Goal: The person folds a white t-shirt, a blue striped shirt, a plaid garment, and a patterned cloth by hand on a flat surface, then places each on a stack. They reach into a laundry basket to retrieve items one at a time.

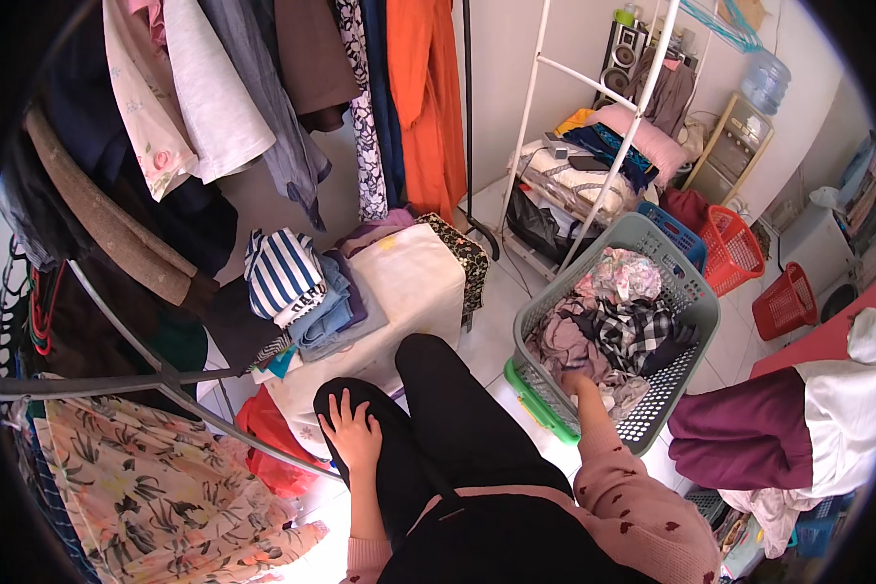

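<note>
My left hand (351, 432) rests on my black-clad knee, fingers spread, with nothing in it. On the right, my right hand (576, 381) reaches into a grey plastic laundry basket (708, 314) and touches a mauve garment (571, 342); its fingers are partly hidden in the cloth. In the same basket lie a black-and-white checked garment (631, 328) and a crumpled pink floral cloth (619, 274). In front of me, a stack of folded clothes, topped by a blue-and-white striped one (281, 271), sits on a low surface under a cream cloth (409, 281).
Clothes, including an orange garment (427, 102), hang on a rack above. A white metal frame (620, 153) stands behind the basket. Red plastic baskets (785, 301) are at the right. A curved metal bar (212, 423) and a floral garment (153, 482) are at my left.
</note>
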### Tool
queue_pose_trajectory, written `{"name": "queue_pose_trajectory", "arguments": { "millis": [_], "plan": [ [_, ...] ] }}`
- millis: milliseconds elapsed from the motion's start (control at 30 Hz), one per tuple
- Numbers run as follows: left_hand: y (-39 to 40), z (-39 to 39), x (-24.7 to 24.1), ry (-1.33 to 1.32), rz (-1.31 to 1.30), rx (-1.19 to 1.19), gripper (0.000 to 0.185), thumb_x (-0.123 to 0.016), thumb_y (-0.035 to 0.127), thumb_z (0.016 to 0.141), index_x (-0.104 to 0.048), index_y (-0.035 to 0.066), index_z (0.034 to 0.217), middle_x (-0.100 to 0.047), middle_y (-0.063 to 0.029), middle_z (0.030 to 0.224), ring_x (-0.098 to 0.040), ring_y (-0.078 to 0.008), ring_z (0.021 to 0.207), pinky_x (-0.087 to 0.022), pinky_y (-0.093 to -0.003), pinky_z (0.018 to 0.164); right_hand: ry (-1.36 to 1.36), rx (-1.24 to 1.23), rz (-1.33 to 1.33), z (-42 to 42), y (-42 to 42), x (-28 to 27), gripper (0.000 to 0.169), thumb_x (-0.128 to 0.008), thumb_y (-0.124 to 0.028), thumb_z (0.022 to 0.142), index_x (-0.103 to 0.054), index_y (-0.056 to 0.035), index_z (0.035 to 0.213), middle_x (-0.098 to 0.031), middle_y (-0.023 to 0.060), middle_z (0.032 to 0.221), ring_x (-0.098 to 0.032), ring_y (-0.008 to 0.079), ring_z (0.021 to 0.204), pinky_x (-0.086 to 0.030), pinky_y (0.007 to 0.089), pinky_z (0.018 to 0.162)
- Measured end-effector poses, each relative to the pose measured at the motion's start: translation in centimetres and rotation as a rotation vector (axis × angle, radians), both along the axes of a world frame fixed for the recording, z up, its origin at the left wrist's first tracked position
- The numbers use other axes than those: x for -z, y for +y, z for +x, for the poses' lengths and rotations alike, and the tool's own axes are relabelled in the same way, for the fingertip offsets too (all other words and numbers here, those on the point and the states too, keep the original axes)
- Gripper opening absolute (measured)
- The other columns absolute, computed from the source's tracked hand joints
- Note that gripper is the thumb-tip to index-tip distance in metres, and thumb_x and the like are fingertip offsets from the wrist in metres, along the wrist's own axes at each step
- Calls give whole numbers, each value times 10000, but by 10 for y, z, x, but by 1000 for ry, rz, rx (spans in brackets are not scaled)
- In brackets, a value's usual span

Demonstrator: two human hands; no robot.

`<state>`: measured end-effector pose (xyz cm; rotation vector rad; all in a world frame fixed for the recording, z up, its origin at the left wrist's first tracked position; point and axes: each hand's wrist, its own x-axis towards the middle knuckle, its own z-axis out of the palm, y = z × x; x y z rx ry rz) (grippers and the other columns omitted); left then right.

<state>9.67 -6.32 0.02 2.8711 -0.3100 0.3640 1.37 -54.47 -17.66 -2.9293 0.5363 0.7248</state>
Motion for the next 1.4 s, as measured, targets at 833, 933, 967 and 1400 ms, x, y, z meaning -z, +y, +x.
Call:
{"name": "queue_pose_trajectory", "arguments": {
  "millis": [833,933,967,1400],
  "plan": [
    [19,-7,-5,21,-66,-23,245,-602,159,724,-642,139,966,-457,-69,1318,-308,-289,1307,-166,-527,1076,-1308,825,1718,65,-24,-123,630,-600,-181,846,-309,-39,1387,-322,-4,1440,-336,180,1284,-236,430,1057],
    [14,-6,-12,154,-253,-57,312,-623,161,734,-612,142,1046,-455,-90,1317,-306,-294,1309,-157,-525,1075,-1237,403,1940,77,90,-236,556,-588,-195,863,-365,-34,1346,-389,23,1380,-450,173,1167,-335,420,1016],
    [8,-6,-17,211,-333,-79,339,-630,163,738,-600,144,1074,-455,-98,1316,-305,-296,1309,-154,-524,1075,-997,334,2177,79,119,-241,506,-556,-146,886,-371,-20,1340,-431,76,1343,-513,195,1075,-396,331,957],
    [-10,-42,-4,775,-1892,382,397,-372,360,968,-465,105,1257,-523,-102,1236,-523,-264,1117,-407,-457,981,404,-531,1858,34,286,-252,363,-486,-104,923,-476,-26,1277,-431,111,1346,-459,215,1193,-393,342,966]
  ]
}}
